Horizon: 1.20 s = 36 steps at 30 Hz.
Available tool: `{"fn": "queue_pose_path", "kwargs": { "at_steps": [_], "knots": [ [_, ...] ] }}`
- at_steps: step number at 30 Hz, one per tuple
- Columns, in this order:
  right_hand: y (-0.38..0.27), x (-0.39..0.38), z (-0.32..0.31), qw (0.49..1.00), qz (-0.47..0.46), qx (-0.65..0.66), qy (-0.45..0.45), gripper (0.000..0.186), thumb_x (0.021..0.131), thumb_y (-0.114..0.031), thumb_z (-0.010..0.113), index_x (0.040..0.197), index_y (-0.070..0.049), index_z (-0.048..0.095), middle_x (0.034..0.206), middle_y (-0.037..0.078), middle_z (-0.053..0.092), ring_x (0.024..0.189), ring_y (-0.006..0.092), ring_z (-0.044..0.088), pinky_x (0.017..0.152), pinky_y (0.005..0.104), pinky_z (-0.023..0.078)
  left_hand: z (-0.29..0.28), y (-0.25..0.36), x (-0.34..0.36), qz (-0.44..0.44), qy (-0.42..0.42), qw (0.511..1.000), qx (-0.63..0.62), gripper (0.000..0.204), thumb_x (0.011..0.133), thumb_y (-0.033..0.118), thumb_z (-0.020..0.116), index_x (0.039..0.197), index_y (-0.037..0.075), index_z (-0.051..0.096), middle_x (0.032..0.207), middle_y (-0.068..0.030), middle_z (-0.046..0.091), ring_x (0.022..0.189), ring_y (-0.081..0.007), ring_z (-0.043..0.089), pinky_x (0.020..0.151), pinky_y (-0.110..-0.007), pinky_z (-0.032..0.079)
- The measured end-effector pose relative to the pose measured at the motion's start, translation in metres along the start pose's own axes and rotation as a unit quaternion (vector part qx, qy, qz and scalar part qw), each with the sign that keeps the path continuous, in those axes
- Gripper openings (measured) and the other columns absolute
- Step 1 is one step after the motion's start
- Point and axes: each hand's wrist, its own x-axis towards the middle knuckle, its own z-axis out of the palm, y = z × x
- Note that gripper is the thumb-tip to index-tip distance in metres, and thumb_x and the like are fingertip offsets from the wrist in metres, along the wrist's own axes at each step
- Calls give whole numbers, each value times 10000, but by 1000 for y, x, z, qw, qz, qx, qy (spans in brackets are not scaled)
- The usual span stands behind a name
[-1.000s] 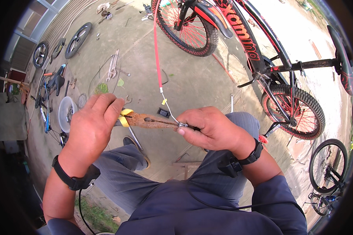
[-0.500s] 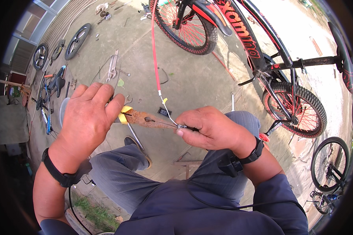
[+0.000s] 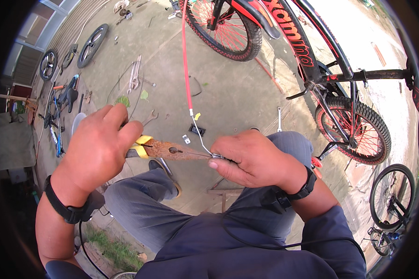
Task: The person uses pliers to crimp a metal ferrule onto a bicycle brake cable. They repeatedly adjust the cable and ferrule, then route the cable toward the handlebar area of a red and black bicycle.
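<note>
Over the concrete [image 3: 163, 65], the left hand [image 3: 95, 146] grips needle-nose pliers [image 3: 167, 149] while the right hand [image 3: 260, 157] pinches a metal fitting [image 3: 216, 156], best kept steady.

Rusty, yellow-trimmed pliers [image 3: 160, 150] point rightward — tips at a small silvery fitting [image 3: 216, 156] — and 1 red-sleeved cable [image 3: 187, 79] runs down to it.

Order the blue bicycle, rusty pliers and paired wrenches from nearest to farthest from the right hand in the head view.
1. Rusty pliers: left, tips beside the right hand.
2. Paired wrenches: on the ground, upper left.
3. Blue bicycle: far left.
</note>
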Motion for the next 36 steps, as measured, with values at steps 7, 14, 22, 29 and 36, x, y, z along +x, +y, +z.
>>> {"fn": "queue_pose_path", "kwargs": {
  "at_steps": [7,14,22,29,36],
  "knots": [
    [-2,6,-2,1000,-4,-14,6,215,990,-220,678,890,-67,565,724,130,528,651,376,584,577,488,452,0,-8,1,3,3,1000,-12,206,773,62,670,976,91,646,871,-98,536,814,-314,618,653,-441,511],
    [11,-26,-15,998,61,-3,9,203,992,-199,673,893,-47,582,722,142,536,639,386,581,584,479,457,11,-100,-89,-272,72,960,-14,264,799,-114,657,1020,28,631,952,-180,603,845,-437,623,714,-496,502],
    [2,0,8,997,50,49,44,113,1029,-172,668,1021,-60,658,802,98,616,671,320,611,606,384,476,68,11,-73,-276,44,922,-267,270,839,-44,737,1063,21,601,963,-185,595,874,-439,614,762,-466,499],
    [1,3,8,994,58,84,44,140,1037,-187,677,1084,-54,677,855,83,651,709,259,637,661,338,502,91,63,-69,-257,22,896,-362,228,917,86,719,1118,31,627,970,-182,638,901,-424,644,782,-467,522],
    [0,1,7,993,73,90,37,168,1034,-187,686,1133,-51,695,876,76,666,717,224,645,666,318,504,86,79,-67,-269,-96,847,-449,299,952,175,728,1199,28,644,970,-209,696,863,-428,683,746,-477,545]
  ]
}}
